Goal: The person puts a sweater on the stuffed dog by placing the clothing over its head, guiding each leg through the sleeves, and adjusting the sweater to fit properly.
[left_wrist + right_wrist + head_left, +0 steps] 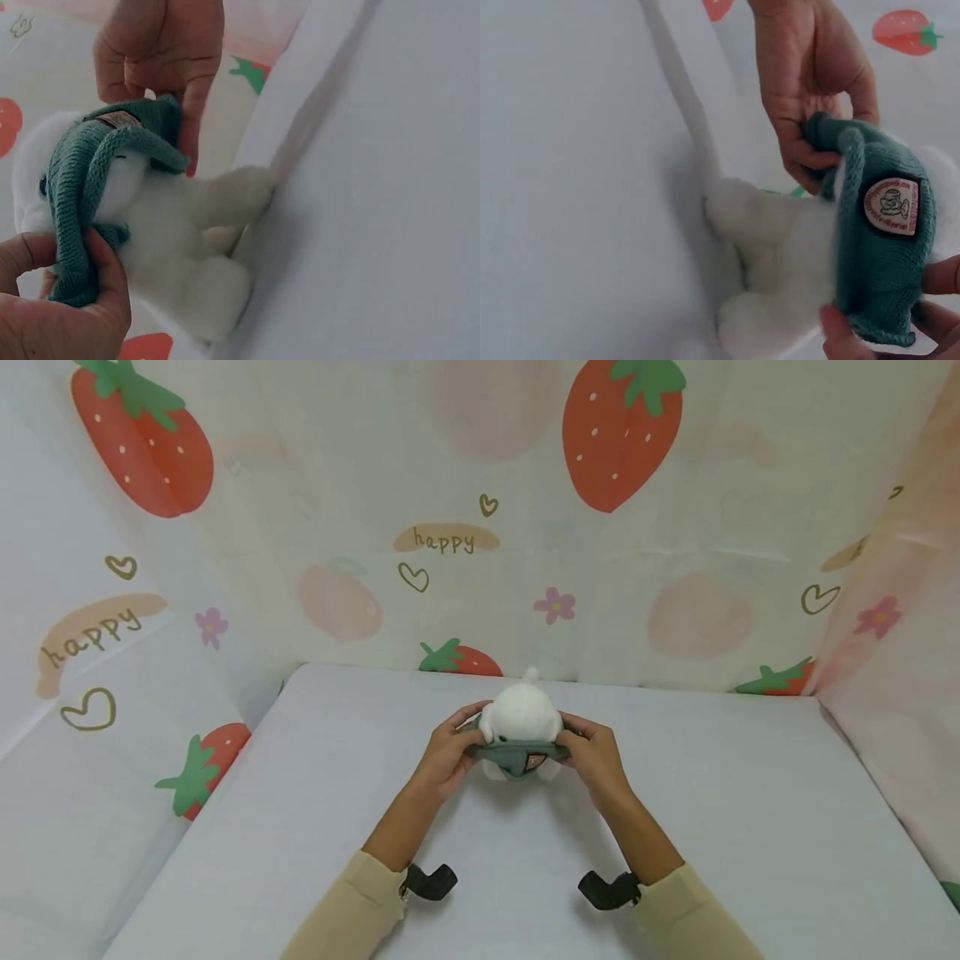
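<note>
A white plush toy (521,714) sits upright on the table, a small tuft on top of its head. Round its face runs a green knitted garment (517,758) with a patch (892,206) on the front. My left hand (447,753) pinches one side of the knit between thumb and fingers, and my right hand (596,756) grips the opposite side. In the left wrist view a dark eye (43,185) shows beside the rolled knit edge. The toy's stubby legs (754,322) reach the tabletop below the knit.
The table (735,793) has a white cover. Behind it hangs a backdrop (600,552) printed with strawberries, hearts and flowers, and side sheets stand to left and right. A black wrist camera (433,882) sits on the left wrist, another black camera (606,891) on the right.
</note>
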Motion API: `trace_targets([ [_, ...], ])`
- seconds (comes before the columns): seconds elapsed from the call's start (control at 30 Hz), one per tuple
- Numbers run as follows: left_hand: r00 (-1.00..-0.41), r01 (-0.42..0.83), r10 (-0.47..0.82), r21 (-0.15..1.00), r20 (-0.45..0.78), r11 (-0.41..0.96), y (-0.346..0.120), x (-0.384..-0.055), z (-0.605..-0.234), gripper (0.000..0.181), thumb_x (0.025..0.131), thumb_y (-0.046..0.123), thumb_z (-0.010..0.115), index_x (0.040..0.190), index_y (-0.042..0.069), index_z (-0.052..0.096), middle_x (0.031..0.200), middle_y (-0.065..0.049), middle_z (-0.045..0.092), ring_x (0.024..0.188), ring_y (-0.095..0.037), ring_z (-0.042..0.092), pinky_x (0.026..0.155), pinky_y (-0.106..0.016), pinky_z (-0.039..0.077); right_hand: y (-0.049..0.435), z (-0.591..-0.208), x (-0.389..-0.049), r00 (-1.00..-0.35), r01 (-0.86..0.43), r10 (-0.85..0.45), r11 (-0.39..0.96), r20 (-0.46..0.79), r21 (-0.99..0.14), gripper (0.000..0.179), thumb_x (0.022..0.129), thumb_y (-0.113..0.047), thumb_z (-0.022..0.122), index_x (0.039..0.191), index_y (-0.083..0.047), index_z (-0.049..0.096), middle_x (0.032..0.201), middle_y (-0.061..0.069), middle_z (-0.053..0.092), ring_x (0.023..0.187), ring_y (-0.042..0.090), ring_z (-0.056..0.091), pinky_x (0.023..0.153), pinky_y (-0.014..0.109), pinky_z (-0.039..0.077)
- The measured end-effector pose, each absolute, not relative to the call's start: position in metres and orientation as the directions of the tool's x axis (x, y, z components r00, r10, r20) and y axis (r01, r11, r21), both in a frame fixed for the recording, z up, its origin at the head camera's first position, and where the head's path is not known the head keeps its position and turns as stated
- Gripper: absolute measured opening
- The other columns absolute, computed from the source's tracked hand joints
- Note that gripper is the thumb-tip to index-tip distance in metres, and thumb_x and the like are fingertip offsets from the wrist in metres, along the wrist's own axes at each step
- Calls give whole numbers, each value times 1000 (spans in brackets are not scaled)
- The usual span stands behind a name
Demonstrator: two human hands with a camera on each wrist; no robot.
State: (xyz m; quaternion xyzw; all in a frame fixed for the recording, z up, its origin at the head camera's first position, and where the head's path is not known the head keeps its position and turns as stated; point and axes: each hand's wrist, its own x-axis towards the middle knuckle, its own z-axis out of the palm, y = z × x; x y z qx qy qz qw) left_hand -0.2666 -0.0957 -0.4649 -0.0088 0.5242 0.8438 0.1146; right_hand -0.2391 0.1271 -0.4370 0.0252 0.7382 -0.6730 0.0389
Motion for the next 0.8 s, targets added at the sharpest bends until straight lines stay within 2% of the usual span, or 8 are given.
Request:
trace_targets([
  [0.13, -978, -178, 167, 912, -123, -371, -97, -264, -462, 52, 91, -2, 53, 141, 12, 59, 144, -10, 53, 114, -21, 54, 84, -36, 52, 133, -433, -241, -998, -2, -58, 245, -12, -969, 45, 100, -16, 55, 145, -7, 56, 145, 15, 56, 130, 33, 53, 105, 53, 45],
  [0.23, -982, -164, 141, 926, -122, -340, -99, -258, -458, 48, 100, 18, 53, 148, 13, 51, 141, -9, 53, 111, -21, 55, 81, -39, 52, 140, -422, -245, -994, -94, -94, 358, 64, -929, 47, 100, -18, 57, 147, -11, 55, 150, 16, 50, 138, 36, 46, 108, 57, 41],
  [0.33, -981, -180, 127, 932, -146, -315, -99, -250, -457, 65, 105, 48, 47, 158, 12, 33, 136, -11, 56, 108, -21, 58, 79, -40, 54, 144, -412, -251, -972, -226, -151, 414, 179, -882, 47, 100, -17, 60, 147, -12, 54, 151, 15, 49, 135, 37, 49, 104, 56, 45],
  [0.47, -959, -258, 181, 936, -218, -241, -98, -240, -462, 86, 98, 76, 32, 156, 13, 30, 132, -17, 59, 105, -26, 64, 74, -38, 57, 143, -402, -258, -907, -418, -261, 451, 332, -789, 50, 99, -20, 68, 147, -15, 55, 149, 8, 53, 136, 31, 50, 105, 53, 45],
  [0.53, -943, -285, 230, 941, -241, -183, -95, -236, -465, 90, 95, 79, 28, 153, 10, 36, 133, -19, 59, 105, -28, 66, 72, -37, 57, 139, -399, -260, -873, -485, -308, 464, 378, -741, 51, 97, -23, 72, 146, -18, 57, 148, 5, 54, 139, 27, 47, 107, 52, 44],
  [0.6, -930, -295, 265, 948, -256, -119, -92, -232, -468, 88, 95, 79, 33, 147, 8, 41, 130, -21, 60, 104, -28, 67, 71, -35, 58, 136, -398, -261, -844, -533, -351, 467, 405, -706, 53, 94, -23, 75, 144, -19, 59, 148, 5, 55, 140, 26, 46, 107, 53, 44],
  [0.7, -923, -274, 291, 961, -252, -37, -86, -228, -471, 82, 95, 71, 48, 138, 1, 52, 125, -22, 63, 99, -26, 69, 69, -33, 58, 131, -398, -261, -817, -575, -390, 482, 425, -661, 54, 91, -23, 79, 142, -19, 61, 147, 8, 56, 139, 27, 47, 106, 53, 45],
  [0.8, -926, -255, 288, 967, -243, -4, -83, -224, -473, 69, 93, 61, 64, 123, -2, 64, 119, -23, 67, 94, -24, 71, 67, -30, 58, 127, -401, -262, -802, -596, -401, 500, 442, -628, 54, 89, -22, 81, 141, -19, 63, 145, 13, 57, 138, 29, 49, 106, 53, 45],
])
